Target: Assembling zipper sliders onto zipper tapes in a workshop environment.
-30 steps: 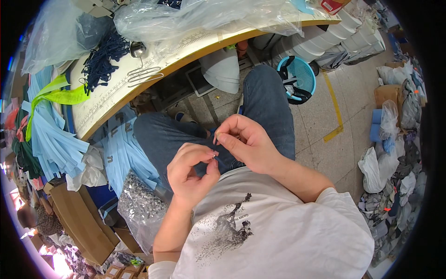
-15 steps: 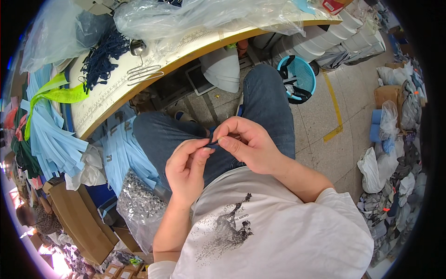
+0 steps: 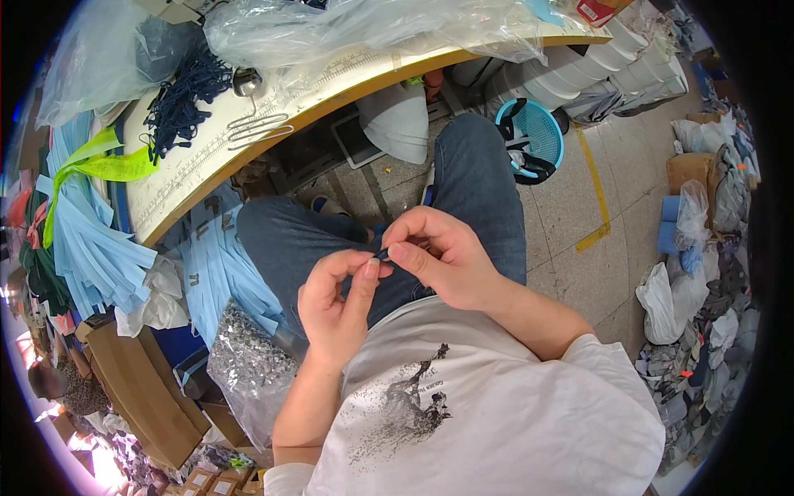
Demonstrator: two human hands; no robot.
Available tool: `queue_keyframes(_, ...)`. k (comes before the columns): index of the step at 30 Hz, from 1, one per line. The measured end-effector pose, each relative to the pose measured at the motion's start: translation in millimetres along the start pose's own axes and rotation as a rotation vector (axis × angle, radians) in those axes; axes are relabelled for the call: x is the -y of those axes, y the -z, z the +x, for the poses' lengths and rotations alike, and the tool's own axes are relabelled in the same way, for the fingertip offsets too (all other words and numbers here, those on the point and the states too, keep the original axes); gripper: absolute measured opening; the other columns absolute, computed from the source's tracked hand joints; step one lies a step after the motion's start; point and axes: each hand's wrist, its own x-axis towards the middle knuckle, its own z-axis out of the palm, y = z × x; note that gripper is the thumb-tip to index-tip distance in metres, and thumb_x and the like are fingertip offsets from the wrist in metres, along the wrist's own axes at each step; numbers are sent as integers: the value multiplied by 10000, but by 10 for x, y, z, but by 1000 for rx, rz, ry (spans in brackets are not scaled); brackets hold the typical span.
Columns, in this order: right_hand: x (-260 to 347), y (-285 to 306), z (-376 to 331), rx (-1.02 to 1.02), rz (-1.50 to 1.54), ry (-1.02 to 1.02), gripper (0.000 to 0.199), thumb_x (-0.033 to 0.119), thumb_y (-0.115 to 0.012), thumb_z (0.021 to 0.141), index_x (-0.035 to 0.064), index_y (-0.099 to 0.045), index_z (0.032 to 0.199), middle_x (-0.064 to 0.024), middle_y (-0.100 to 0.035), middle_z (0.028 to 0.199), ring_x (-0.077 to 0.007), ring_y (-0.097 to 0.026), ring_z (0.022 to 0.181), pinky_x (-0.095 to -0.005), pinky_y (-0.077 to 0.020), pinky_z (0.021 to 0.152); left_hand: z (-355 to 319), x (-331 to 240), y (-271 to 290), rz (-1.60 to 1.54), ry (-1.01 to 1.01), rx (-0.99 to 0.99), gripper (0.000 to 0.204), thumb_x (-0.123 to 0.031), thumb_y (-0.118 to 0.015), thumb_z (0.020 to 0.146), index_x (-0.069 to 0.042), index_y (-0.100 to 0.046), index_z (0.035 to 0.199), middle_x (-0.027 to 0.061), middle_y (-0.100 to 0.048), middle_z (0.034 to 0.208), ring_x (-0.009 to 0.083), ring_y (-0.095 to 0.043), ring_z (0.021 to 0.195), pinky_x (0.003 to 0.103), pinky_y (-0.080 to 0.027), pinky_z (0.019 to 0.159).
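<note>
Above my lap, both hands meet fingertip to fingertip at a narrow dark blue strip, mostly hidden by the fingers. My left hand pinches one end between thumb and forefinger. My right hand grips the other end the same way, its remaining fingers curled in. On the white table to the far left lies a tangled heap of navy straps. A bent wire holder with a small metal cup stands beside that heap.
The curved table edge runs beyond my knees, with clear plastic sheeting on top. Light blue strips hang at the left, near a bag of small metallic pieces. A turquoise basket stands on the floor right of my knee.
My left thumb has shifted up and right onto the strip, closer to the right fingertips. My right hand stays nearly in place.
</note>
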Motion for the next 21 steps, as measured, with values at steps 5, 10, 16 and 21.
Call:
queue_keyframes(5,-92,58,-23,10,-209,67,126,44,-634,906,18,-561,1005,-35,-603,947,-54,-597,773,-184,-479,644,-13,-23,48,42,46,71,131,-16,-579,934,17,-539,1054,82,-650,911,116,-635,799,214,-506,696)
queue_keyframes(10,-120,65,-24,-19,-114,114,142,5,-635,892,9,-559,1012,-65,-604,997,-89,-627,810,-223,-525,715,-10,10,20,-20,31,94,159,0,-578,929,18,-522,1077,89,-648,921,117,-634,801,217,-507,694)
queue_keyframes(16,-87,90,5,48,64,-42,172,-1,-628,895,1,-566,1055,-79,-603,982,-111,-636,820,-227,-528,690,-4,-32,14,-83,51,109,161,36,-574,917,26,-521,1068,90,-652,913,125,-647,833,216,-505,689)
queue_keyframes(21,-95,98,-9,57,-91,105,133,-13,-630,888,-4,-590,1015,-78,-610,950,-114,-637,792,-223,-511,659,-3,-53,21,-120,75,140,172,37,-546,927,22,-501,1092,101,-648,916,144,-649,824,227,-505,683)
